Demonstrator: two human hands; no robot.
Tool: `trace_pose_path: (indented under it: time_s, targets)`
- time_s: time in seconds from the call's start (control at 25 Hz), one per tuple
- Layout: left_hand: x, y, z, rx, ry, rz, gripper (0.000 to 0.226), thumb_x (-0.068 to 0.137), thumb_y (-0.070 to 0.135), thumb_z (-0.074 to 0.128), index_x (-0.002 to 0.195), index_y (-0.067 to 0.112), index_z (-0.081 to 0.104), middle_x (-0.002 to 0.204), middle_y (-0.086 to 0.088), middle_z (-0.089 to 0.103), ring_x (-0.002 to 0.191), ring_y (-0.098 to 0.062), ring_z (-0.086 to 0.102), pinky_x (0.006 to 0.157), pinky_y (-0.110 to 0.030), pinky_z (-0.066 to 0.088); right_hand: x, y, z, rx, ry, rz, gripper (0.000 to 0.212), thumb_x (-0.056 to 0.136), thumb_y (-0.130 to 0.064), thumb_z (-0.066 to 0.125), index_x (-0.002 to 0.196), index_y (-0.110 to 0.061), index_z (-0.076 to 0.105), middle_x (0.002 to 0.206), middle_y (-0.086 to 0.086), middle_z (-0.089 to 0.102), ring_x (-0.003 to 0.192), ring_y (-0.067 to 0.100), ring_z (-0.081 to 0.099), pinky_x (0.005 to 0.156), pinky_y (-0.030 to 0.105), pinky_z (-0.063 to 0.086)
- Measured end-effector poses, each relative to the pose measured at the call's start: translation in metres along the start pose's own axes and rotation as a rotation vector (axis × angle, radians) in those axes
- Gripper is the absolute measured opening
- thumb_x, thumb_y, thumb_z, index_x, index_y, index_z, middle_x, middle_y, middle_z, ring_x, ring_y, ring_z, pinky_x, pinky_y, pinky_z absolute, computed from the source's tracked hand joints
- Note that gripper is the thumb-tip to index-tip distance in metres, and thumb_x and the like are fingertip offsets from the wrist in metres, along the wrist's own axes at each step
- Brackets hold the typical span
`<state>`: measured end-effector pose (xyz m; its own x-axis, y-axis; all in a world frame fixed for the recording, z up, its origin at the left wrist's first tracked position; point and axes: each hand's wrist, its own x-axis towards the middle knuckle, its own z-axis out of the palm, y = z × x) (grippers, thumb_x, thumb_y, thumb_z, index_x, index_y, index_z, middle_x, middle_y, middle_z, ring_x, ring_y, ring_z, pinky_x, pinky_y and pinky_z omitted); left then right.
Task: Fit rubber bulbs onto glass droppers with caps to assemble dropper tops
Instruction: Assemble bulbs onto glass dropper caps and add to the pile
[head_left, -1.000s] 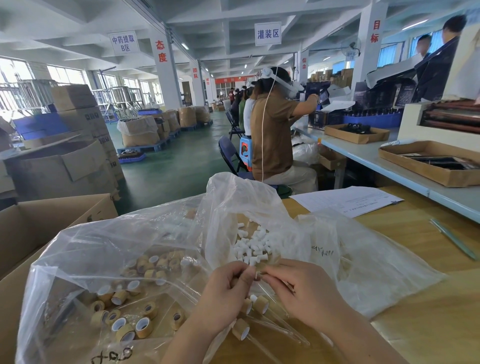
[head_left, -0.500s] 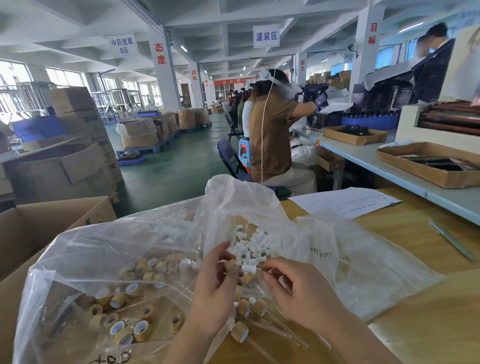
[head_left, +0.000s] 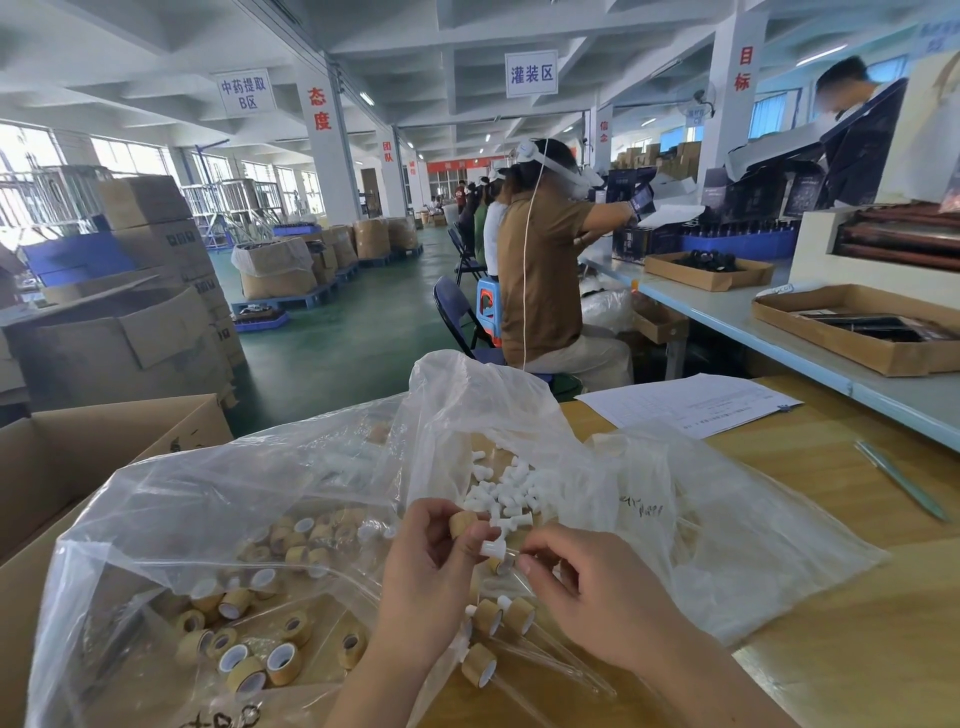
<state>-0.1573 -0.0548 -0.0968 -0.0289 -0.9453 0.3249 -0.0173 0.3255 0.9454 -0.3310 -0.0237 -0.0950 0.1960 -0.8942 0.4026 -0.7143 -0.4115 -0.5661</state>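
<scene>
The left forearm (head_left: 374, 686) and the right forearm (head_left: 696, 686) enter from the lower edge, and the hands are close together in the middle. The left hand (head_left: 431, 566) shows its back, fingers curled, and pinches a cap (head_left: 462, 524) between thumb and fingertips. The right hand (head_left: 592, 587) is curled too. Its thumb and first finger pinch a dropper (head_left: 492, 547) near the white end.

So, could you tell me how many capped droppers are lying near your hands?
3: left dropper and right dropper side by side, third dropper just nearer you; others may be hidden.
</scene>
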Motion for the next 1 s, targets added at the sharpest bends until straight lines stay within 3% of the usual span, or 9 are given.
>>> trace_pose_path:
  time_s: [0.28, 0.48, 0.64, 0.8, 1.0]
  targets:
    - [-0.0041, 0.001, 0.0035, -0.011, -0.047, 0.041, 0.026, 0.082, 0.033, 0.058, 0.094, 0.01, 0.055, 0.088, -0.007, 0.072, 0.082, -0.02, 0.069, 0.071, -0.028, 0.057, 0.0, -0.0022, 0.0003, 0.002, 0.014, 0.001, 0.015, 0.095, -0.04, 0.052, 0.095, -0.032, 0.064, 0.067, -0.02, 0.059, 0.058, 0.01, 0.053, 0.052, 0.019, 0.039]
    - [-0.0048, -0.0023, 0.0028, 0.04, -0.081, 0.086, 0.014, 0.097, 0.01, 0.046, 0.091, 0.008, 0.059, 0.081, -0.002, 0.069, 0.08, -0.017, 0.068, 0.071, -0.029, 0.057, -0.0001, -0.0017, 0.0005, -0.005, 0.05, 0.015, 0.014, 0.096, -0.039, 0.052, 0.096, -0.032, 0.064, 0.068, -0.018, 0.061, 0.061, 0.009, 0.056, 0.052, 0.017, 0.041]
    - [-0.0044, -0.0037, 0.0027, 0.054, -0.096, 0.094, 0.008, 0.094, 0.007, 0.05, 0.098, 0.011, 0.056, 0.083, -0.006, 0.072, 0.082, -0.018, 0.069, 0.072, -0.028, 0.056, -0.0002, -0.0016, 0.001, -0.013, 0.059, 0.016, 0.016, 0.095, -0.042, 0.051, 0.096, -0.033, 0.064, 0.071, -0.018, 0.062, 0.063, 0.01, 0.058, 0.054, 0.021, 0.045]
    - [-0.0045, -0.0046, 0.0019, 0.081, -0.126, 0.094, 0.01, 0.093, 0.007, 0.054, 0.097, 0.013, 0.061, 0.083, -0.003, 0.072, 0.081, -0.015, 0.069, 0.07, -0.024, 0.054, -0.0002, -0.0009, 0.0008, -0.024, 0.065, 0.014, 0.011, 0.095, -0.04, 0.053, 0.096, -0.035, 0.063, 0.067, -0.023, 0.057, 0.061, 0.003, 0.056, 0.051, 0.013, 0.039]
    - [-0.0037, -0.0037, -0.0009, 0.168, -0.141, 0.078, 0.009, 0.091, 0.015, 0.061, 0.092, 0.022, 0.065, 0.084, 0.001, 0.071, 0.08, -0.014, 0.068, 0.073, -0.033, 0.056, 0.0, -0.0008, 0.0009, -0.055, 0.054, 0.007, 0.012, 0.094, -0.04, 0.053, 0.098, -0.034, 0.063, 0.067, -0.025, 0.054, 0.064, -0.001, 0.054, 0.055, 0.011, 0.038]
